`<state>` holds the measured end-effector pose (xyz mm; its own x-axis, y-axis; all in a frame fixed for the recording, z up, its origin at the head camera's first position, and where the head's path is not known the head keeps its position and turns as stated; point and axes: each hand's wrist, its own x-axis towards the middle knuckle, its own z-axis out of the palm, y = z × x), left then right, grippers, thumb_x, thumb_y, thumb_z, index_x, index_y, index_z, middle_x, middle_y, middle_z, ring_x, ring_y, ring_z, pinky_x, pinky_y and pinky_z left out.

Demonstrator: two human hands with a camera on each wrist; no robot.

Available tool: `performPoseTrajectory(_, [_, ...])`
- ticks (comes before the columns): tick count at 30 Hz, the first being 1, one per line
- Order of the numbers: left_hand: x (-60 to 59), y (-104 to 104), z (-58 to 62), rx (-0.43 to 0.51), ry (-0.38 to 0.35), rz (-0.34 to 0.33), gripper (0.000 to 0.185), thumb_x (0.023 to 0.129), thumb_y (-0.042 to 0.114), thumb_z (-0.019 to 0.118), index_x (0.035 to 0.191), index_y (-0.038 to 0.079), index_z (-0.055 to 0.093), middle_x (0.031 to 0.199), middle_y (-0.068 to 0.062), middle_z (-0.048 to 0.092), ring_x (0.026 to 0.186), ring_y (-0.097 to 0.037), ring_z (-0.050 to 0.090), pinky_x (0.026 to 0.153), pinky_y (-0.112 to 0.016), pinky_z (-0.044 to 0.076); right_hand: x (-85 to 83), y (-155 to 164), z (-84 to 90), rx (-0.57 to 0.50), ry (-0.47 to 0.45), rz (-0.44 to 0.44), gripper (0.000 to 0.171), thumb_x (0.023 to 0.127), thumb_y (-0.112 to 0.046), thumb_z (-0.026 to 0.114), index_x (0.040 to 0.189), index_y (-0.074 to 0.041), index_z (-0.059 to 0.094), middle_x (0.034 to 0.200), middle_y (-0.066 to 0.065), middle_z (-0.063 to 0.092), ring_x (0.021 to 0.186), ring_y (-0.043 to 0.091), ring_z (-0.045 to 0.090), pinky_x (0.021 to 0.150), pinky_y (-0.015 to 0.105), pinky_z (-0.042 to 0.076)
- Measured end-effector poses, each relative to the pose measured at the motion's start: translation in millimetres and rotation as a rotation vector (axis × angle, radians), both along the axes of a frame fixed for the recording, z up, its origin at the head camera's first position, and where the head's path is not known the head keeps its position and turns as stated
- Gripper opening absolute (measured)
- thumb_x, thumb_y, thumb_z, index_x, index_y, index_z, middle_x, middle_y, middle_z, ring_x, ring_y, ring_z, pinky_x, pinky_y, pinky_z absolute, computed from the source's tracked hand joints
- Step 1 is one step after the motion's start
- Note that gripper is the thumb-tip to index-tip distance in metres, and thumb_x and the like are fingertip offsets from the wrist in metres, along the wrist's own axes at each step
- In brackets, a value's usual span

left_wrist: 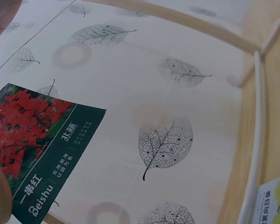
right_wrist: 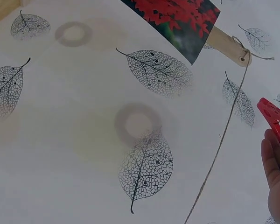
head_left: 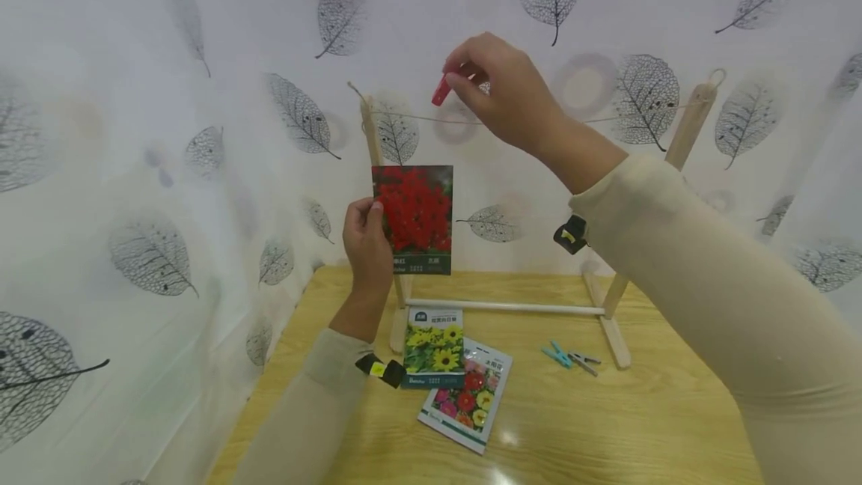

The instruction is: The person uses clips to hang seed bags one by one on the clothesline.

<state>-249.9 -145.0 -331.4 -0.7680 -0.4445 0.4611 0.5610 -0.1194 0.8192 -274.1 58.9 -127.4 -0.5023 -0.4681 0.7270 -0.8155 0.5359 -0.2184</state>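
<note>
While the head view shows the whole scene, the red clip (head_left: 441, 90) is pinched in the fingers of the right hand (head_left: 501, 92), just above the string (head_left: 417, 118) of the wooden frame (head_left: 687, 129). Only the right wrist view shows the clip's ribbed tip (right_wrist: 272, 116) beside the string. Below it, the left hand (head_left: 367, 245) grasps the red flower packet (head_left: 414, 219) by its left edge. Two more packets (head_left: 451, 380) and two clips (head_left: 569, 358) lie on the table (head_left: 640, 425).
</note>
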Motion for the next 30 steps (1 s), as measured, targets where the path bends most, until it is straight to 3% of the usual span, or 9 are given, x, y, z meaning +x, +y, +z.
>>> performPoseTrajectory(8, [-5.8,1.5,7.0,-0.029,-0.011,0.032,0.009,0.103,0.010,0.052,0.101,0.006,0.059,0.093,0.002,0.057,0.086,-0.012,0.053,0.078,-0.023,0.046,-2.1,-6.2,9.3,0.046,-0.007,0.003,0.021,0.103,-0.014,0.058,0.116,0.001,0.065,0.114,0.014,0.065,0.107,0.020,0.066,0.099,0.030,0.052])
performPoseTrajectory(16, [-11.8,-2.0,11.4,-0.009,-0.016,0.021,0.009,0.103,0.013,0.051,0.097,0.012,0.058,0.089,0.003,0.055,0.081,-0.010,0.050,0.073,-0.022,0.044,-5.8,-14.6,7.4,0.080,-0.090,-0.012,0.024,0.102,-0.015,0.059,0.121,-0.002,0.065,0.119,0.011,0.066,0.112,0.018,0.063,0.103,0.028,0.050])
performPoseTrajectory(21, [-14.6,-3.6,12.9,-0.002,-0.004,0.019,0.009,0.102,0.014,0.052,0.096,0.014,0.059,0.090,0.004,0.056,0.083,-0.010,0.050,0.076,-0.023,0.044,-7.4,-18.0,9.6,0.089,-0.112,-0.024,0.024,0.103,-0.015,0.058,0.122,-0.003,0.065,0.120,0.011,0.067,0.113,0.019,0.062,0.104,0.029,0.049])
performPoseTrajectory(30, [-16.7,1.3,19.4,0.013,-0.044,0.037,0.008,0.102,0.013,0.053,0.097,0.011,0.059,0.092,0.003,0.059,0.087,-0.010,0.055,0.080,-0.023,0.046,-8.5,-22.1,10.0,0.096,-0.185,-0.007,0.020,0.103,-0.014,0.057,0.118,-0.004,0.066,0.115,0.009,0.067,0.104,0.017,0.063,0.098,0.030,0.050])
